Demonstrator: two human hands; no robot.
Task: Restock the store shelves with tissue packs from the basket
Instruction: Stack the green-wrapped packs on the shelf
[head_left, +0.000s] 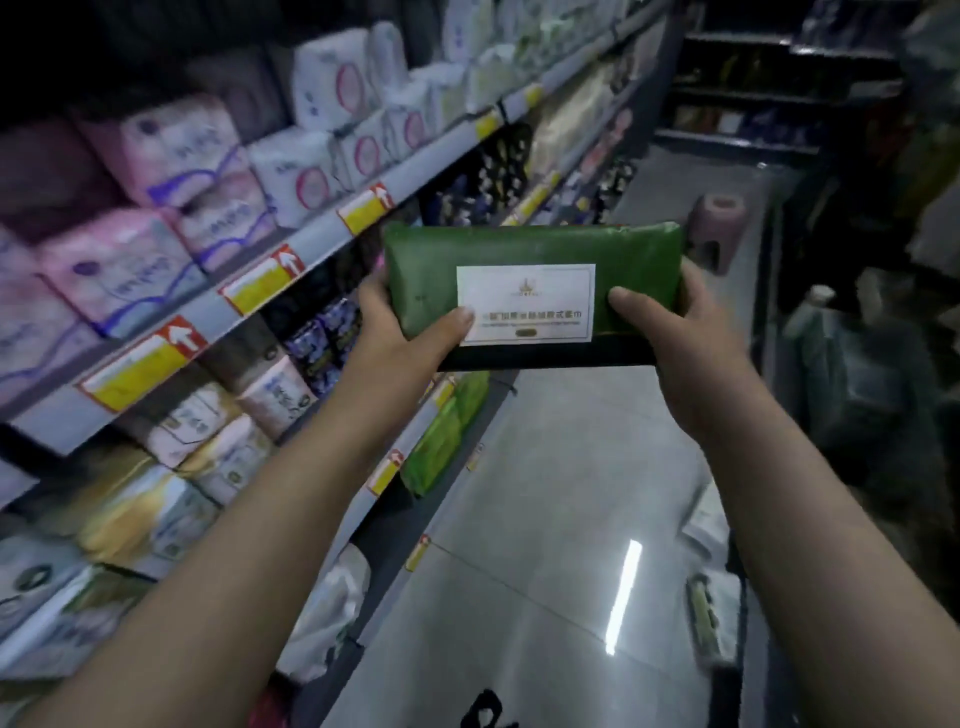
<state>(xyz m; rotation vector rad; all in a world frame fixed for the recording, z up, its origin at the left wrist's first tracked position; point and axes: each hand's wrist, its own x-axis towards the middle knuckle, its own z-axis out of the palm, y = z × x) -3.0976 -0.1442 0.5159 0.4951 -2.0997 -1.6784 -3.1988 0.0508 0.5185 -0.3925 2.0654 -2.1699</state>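
Note:
A dark green tissue pack (524, 249) with a white label is held up in the aisle at chest height. My left hand (405, 332) grips its left end, thumb on the front. At the right end my right hand (675, 338) grips it the same way. Lighter green tissue packs (441, 441) lie on a lower shelf just below and left of the held pack. The basket is not in view.
Store shelves (291, 270) run along the left, filled with pink, white and purple packs, with yellow price tags on the rails. A pink stool (719, 228) stands on the grey floor ahead. Dark shelving and bagged goods (852, 374) line the right side.

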